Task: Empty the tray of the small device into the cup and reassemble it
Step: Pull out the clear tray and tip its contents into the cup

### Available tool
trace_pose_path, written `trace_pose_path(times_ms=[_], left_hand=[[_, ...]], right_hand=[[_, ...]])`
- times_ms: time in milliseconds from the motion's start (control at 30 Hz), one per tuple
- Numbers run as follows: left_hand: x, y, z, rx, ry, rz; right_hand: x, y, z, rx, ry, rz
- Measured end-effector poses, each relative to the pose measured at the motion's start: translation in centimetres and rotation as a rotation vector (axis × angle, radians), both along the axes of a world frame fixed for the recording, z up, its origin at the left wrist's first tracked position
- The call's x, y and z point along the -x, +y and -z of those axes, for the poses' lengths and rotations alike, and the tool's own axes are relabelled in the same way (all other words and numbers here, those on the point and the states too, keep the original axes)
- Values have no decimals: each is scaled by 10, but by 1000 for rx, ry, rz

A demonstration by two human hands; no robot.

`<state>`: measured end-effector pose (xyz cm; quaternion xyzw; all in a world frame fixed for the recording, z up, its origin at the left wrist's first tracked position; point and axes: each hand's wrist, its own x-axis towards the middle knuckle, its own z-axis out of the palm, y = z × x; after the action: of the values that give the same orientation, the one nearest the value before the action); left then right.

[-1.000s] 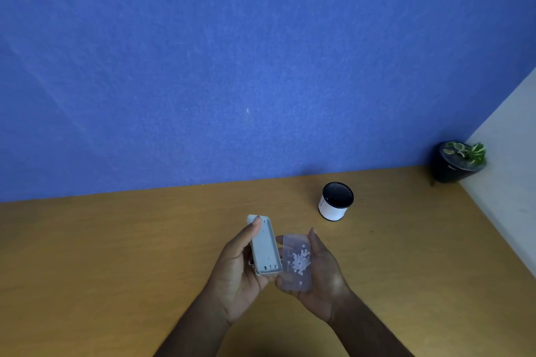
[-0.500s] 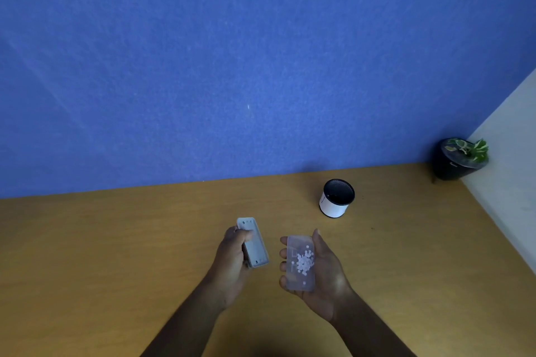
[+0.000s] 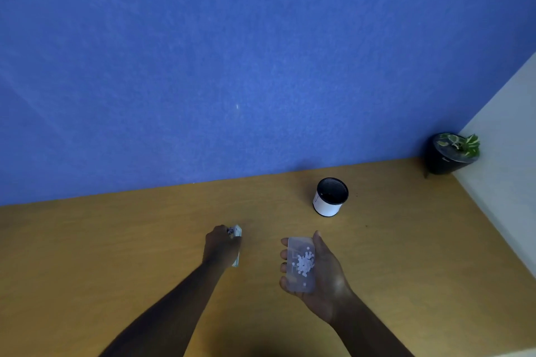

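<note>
My right hand (image 3: 324, 278) holds a clear plastic tray (image 3: 300, 264) flat on its palm, with several small white bits piled in its middle. My left hand (image 3: 222, 246) is closed over the white device body (image 3: 237, 236), palm down, low over the wooden table (image 3: 116, 240); most of the body is hidden under the hand. The cup (image 3: 330, 197), white outside and black inside, stands upright beyond and slightly right of the tray, apart from both hands.
A black pot with a green plant (image 3: 451, 152) sits in the far right corner. A blue wall backs the table and a white wall runs along its right edge.
The two hands have drawn apart. My left hand carried the device body left and down toward the table, turning palm down. My right hand kept the tray level, shifting slightly right.
</note>
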<state>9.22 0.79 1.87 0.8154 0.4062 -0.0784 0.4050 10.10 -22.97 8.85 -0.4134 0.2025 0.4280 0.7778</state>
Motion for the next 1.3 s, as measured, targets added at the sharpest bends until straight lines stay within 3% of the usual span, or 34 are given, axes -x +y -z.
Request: trace_pose_path(times_ms=[233,400,567,933,1033,1100,1167,1233,1300], left_hand=[[-10,1,9,-28,57,-59],[-24,23,69,-121,156,2],[-17,11,29,-123,151,-51],[-11,9,13,-102,212,-37],[-11,4,2,-234,242,-15],[-14,-1,-10,-338,130,13],[-19,-10,-24,-254,-59,46],[-24,-24,-40,-14,-212,122],[-26,-41,-59,205,-253,233]], right_hand=[[0,-3,5,-7,19,16],[-2,-1,5,0,29,20],[-4,0,3,38,25,18],[-4,0,-2,25,-5,-4],[-7,-3,-2,6,-8,6],[-9,-4,-1,-6,-1,16],[-10,-5,-1,-15,5,24],[-13,-5,-1,1,2,31],[-17,-6,0,37,-11,32]])
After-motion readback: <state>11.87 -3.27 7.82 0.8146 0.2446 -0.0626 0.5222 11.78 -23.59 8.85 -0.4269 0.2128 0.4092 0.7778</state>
